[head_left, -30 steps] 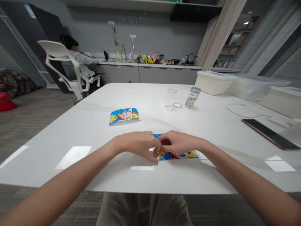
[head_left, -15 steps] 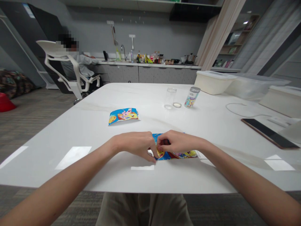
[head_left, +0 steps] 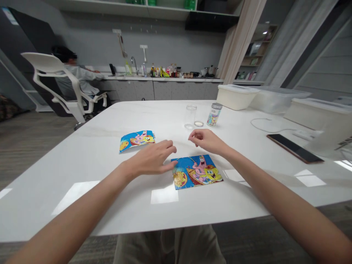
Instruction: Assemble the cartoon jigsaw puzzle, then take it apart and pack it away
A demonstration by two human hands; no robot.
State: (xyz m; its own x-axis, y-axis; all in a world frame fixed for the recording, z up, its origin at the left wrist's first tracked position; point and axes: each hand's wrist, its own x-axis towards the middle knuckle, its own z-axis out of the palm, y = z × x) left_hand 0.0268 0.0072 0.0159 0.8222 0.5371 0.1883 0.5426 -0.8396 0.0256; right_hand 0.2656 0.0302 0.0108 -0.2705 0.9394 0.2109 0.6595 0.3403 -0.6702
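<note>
Item: one square printed cartoon sheet (head_left: 196, 171), showing two cartoon figures in a boat, lying flat on a white stone-look table (head_left: 82, 179), directly in front of the wearer and between the forearms. Left hand (head_left: 150, 158): open, palm down, fingers loosely spread, gripping nothing, just beside the sheet's upper left corner. Right hand (head_left: 207, 142): empty, fingers gently curled, hovering beyond the sheet's top edge, apart from it. Nearby: a second printed cartoon sheet (head_left: 136, 141) beyond the left hand; a clear drinking glass (head_left: 190, 116), a small round clear disc (head_left: 198, 124) and a lidded jar with a cartoon label (head_left: 213, 114) beyond the right hand. Farther right: a black phone (head_left: 294, 147) and a white cable (head_left: 264, 124). Risks, as judged: the sheet is thin and lies tight against a glossy top, so a fingertip pushing at its edge could skate it sideways or crease a corner. A careless sweep of the left hand could shove the two sheets together. The glass and jar stand close beyond the right fingers, so a forward reach could tip either one, and the light glass seems the likelier to fall.
</note>
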